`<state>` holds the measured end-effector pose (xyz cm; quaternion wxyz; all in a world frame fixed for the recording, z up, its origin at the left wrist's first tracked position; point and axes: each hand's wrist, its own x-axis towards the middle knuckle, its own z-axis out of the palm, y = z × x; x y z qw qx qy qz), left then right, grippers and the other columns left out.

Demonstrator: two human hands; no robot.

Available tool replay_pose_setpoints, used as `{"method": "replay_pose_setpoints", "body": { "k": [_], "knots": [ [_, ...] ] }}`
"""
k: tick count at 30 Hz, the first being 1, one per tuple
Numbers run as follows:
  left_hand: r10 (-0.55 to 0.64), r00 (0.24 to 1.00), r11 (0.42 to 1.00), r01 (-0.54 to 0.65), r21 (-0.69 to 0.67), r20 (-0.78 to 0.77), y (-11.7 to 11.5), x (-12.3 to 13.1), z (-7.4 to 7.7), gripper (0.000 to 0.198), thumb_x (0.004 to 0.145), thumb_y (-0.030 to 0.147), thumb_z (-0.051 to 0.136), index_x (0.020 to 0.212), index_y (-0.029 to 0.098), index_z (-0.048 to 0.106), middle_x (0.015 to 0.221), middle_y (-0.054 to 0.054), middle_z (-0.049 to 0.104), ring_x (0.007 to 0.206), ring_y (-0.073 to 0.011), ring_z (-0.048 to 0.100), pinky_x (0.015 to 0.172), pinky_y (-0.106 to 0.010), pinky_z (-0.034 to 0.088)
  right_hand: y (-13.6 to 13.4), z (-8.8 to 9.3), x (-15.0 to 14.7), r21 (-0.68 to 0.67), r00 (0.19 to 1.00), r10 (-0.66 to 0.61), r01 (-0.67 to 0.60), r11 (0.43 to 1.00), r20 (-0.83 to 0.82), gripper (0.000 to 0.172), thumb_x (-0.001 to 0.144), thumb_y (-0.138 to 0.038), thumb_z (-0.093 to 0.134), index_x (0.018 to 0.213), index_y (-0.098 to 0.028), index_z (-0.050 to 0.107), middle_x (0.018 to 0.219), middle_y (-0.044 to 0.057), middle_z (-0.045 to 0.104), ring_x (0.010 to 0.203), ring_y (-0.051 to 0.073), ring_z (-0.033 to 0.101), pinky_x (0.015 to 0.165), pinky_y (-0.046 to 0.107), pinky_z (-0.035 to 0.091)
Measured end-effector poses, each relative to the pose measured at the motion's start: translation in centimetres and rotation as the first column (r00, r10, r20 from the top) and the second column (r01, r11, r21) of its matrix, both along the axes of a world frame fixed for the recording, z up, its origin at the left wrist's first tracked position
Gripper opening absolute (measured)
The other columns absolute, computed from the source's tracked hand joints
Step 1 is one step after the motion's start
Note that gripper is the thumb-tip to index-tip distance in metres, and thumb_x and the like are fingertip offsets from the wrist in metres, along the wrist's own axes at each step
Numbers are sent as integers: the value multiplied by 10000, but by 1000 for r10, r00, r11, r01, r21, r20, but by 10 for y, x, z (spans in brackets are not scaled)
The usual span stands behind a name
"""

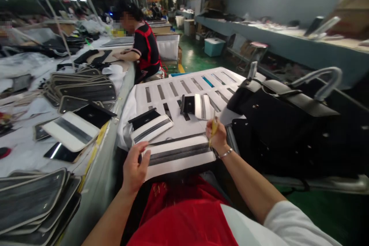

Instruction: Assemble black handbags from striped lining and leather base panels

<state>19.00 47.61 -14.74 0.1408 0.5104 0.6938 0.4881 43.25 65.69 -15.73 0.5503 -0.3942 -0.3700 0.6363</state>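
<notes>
Grip of the left hand closes, thumb on top, on the 9 o'clock end of a white-and-black panel, which lies across the person's red-clad lap with its long axis running 9 to 3 o'clock. At the 3 o'clock end, the right hand pinches a slim yellow tool upright beside the panel's corner. The panel is long and white, with a dark strip down its middle. Similar pieces lie at 12 o'clock on a slotted white surface; black bags sit at 2 o'clock.
</notes>
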Motion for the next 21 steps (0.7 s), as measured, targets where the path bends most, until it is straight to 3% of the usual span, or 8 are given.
{"method": "replay_pose_setpoints", "body": {
  "k": [2, 5, 7, 9, 14, 15, 17, 21],
  "knots": [
    [236, 949, 972, -228, -62, 208, -24, -36, -17, 402, 819, 471, 532, 1112, 198, 570, 1119, -70, 627, 1049, -229, 595, 959, -378, 465, 1, 3, 4, 61, 997, -22, 27, 998, -69, 400, 787, -581, 506, 639, -209, 486, 451, -56, 365, 347, 69, 283, 323, 197, 216],
    [438, 804, 897, -357, -262, 403, -48, -70, -64, 473, 719, 566, 600, 1035, 214, 619, 1056, -55, 663, 1009, -264, 620, 955, -419, 469, 6, -1, 10, 122, 996, -63, 70, 990, -63, 364, 798, -538, 528, 643, -210, 501, 456, -50, 361, 367, 78, 312, 341, 204, 216],
    [470, 697, 883, -376, -282, 541, -49, -75, -92, 481, 715, 586, 594, 1028, 222, 621, 1099, -51, 656, 1030, -260, 617, 916, -393, 502, 9, -7, 9, 129, 998, -57, 59, 990, -20, 364, 792, -547, 541, 656, -210, 524, 484, -36, 400, 381, 80, 326, 350, 212, 221],
    [445, 627, 892, -371, -257, 640, -43, -68, -105, 502, 758, 588, 548, 1077, 204, 599, 1168, -71, 630, 1063, -244, 608, 898, -368, 513, 7, -9, 6, 121, 997, -19, 10, 993, 75, 406, 792, -584, 528, 650, -204, 540, 469, -32, 394, 380, 82, 323, 355, 220, 221],
    [240, 704, 966, -103, -239, 669, -16, -47, -96, 570, 905, 508, 301, 1264, 119, 512, 1324, -139, 533, 1195, -236, 526, 1000, -402, 430, 2, 3, -13, 79, 935, 162, -196, 977, 316, 468, 803, -631, 494, 654, -192, 560, 443, -35, 368, 380, 79, 326, 370, 225, 234],
    [232, 700, 964, -76, -253, 676, -10, -46, -94, 536, 902, 491, 334, 1238, 133, 548, 1305, -119, 555, 1208, -230, 516, 1020, -386, 413, 5, 6, -20, 57, 902, 215, -254, 965, 373, 481, 800, -643, 491, 661, -189, 571, 443, -34, 367, 380, 79, 321, 369, 227, 229],
    [234, 703, 956, -42, -289, 671, -3, -47, -90, 476, 890, 461, 399, 1195, 156, 600, 1303, -82, 563, 1246, -224, 479, 1077, -362, 349, 10, 12, -38, 44, 769, 312, -403, 914, 558, 520, 796, -665, 475, 643, -182, 588, 445, -20, 389, 392, 87, 326, 372, 238, 229],
    [230, 729, 944, -5, -331, 645, 3, -47, -85, 480, 915, 449, 335, 1243, 193, 574, 1340, -30, 531, 1274, -216, 447, 1112, -367, 295, 18, 17, -86, 69, 405, 315, -699, 712, 858, 488, 805, -608, 524, 556, -194, 584, 493, 26, 498, 451, 121, 399, 421, 265, 265]
  ]
}}
